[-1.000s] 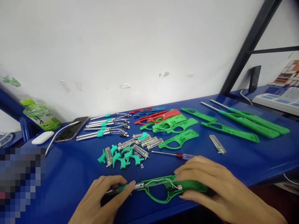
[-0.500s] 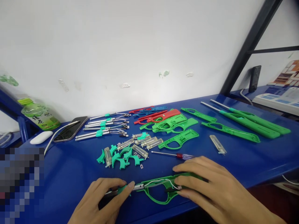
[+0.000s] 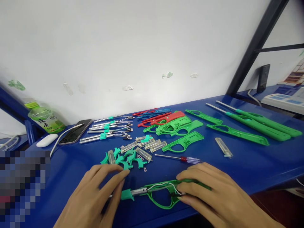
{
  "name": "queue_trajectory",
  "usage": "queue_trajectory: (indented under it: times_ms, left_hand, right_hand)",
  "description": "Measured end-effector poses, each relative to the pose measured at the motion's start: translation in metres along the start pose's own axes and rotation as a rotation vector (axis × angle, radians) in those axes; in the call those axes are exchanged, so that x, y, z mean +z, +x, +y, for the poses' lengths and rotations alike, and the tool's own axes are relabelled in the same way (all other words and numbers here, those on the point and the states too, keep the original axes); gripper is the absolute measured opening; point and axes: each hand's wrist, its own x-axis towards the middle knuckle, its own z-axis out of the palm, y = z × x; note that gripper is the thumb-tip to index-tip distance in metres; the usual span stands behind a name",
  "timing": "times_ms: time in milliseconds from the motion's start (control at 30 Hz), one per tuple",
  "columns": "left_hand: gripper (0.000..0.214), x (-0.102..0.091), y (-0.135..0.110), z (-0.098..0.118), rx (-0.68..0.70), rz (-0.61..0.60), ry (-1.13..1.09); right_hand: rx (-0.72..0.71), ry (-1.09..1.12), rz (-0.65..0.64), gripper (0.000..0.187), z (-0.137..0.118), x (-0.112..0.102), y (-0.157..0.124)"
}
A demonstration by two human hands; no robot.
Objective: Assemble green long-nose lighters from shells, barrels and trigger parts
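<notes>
Pinching the handle end of a green plastic half-shell with a trigger loop (image 3: pixel 174 201), the right hand (image 3: pixel 206 191) closes its grip, fingers over the top and thumb along the near edge. A thin white wire (image 3: pixel 174 187) runs along the shell to those fingertips. At the shell's front lies a silver metal tube (image 3: pixel 139 191) wearing a teal plastic collar (image 3: pixel 127 194). Beside the collar curves the left hand (image 3: pixel 92 196); whether its grip holds the tube cannot be told. The shell sits at the near edge of the blue table (image 3: pixel 237 161). Just beyond rest a screwdriver with a red and clear handle (image 3: pixel 190 159), loose teal curved plastic clips (image 3: pixel 139 163) and clear plastic cartridges (image 3: pixel 143 154). Farther off are red plastic shells (image 3: pixel 172 117) and a clear green-capped bottle (image 3: pixel 45 117).
</notes>
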Motion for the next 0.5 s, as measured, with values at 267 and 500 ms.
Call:
queue_trajectory:
  times_ms: [267,500]
  left_hand:
    - [0.021,0.017,0.047,0.0,0.015,-0.138,-0.051]
    - [0.015,0.017,0.049,0.004,0.02,-0.109,-0.054]
  right_hand:
    - [-0.028,0.006,-0.031,0.021,0.004,-0.005,0.002]
    - [-0.01,0.02,-0.064,0.016,0.004,-0.005,0.0]
